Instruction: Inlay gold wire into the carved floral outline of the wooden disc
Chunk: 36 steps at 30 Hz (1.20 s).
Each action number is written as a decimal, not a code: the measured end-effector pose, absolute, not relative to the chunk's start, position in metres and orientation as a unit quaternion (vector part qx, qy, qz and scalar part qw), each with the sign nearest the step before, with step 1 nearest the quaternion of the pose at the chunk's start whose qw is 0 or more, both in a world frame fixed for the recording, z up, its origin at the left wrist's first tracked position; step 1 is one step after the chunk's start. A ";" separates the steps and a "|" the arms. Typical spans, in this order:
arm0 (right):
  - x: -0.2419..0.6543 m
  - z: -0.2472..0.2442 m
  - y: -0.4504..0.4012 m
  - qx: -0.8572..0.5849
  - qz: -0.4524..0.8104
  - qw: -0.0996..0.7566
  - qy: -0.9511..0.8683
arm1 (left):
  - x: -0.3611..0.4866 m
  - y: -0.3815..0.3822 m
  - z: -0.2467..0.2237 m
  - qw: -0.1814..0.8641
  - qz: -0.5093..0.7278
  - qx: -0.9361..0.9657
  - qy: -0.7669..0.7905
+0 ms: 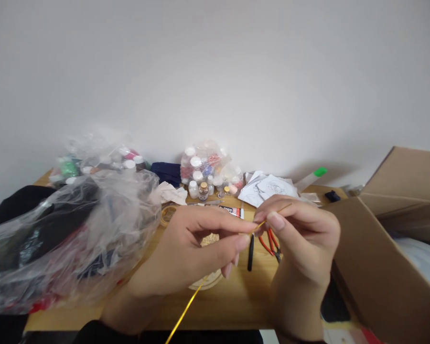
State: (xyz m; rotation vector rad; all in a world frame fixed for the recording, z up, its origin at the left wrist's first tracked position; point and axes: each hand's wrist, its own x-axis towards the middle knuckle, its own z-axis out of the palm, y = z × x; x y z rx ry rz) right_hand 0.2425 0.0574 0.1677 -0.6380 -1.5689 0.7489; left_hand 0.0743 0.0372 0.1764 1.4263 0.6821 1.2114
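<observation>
A thin gold-coloured strand runs up from the bottom edge, behind my left hand, and its end reappears at my fingertips. My left thumb and index finger pinch close to that end. My right hand is closed, with thumb and fingers pinching the strand just beside the left fingertips; the tip sticks out past the right thumb. Under my left hand lies a pale round piece with a patterned middle, partly hidden. Behind and between the hands are a slim black tool and red-handled pliers.
A large clear plastic bag covers the table's left side. At the back stand a bag of small bottles, a cork-topped jar, a glue tube and drawn papers. An open cardboard box stands at right.
</observation>
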 end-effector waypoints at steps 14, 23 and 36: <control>0.244 0.169 0.060 -0.267 0.343 0.596 -0.675 | 0.075 0.033 0.176 0.594 0.515 0.557 0.268; 0.242 0.168 0.059 -0.270 0.353 0.597 -0.668 | 0.075 0.035 0.176 0.587 0.519 0.560 0.271; 0.243 0.172 0.056 -0.275 0.355 0.594 -0.667 | 0.072 0.035 0.176 0.591 0.501 0.563 0.288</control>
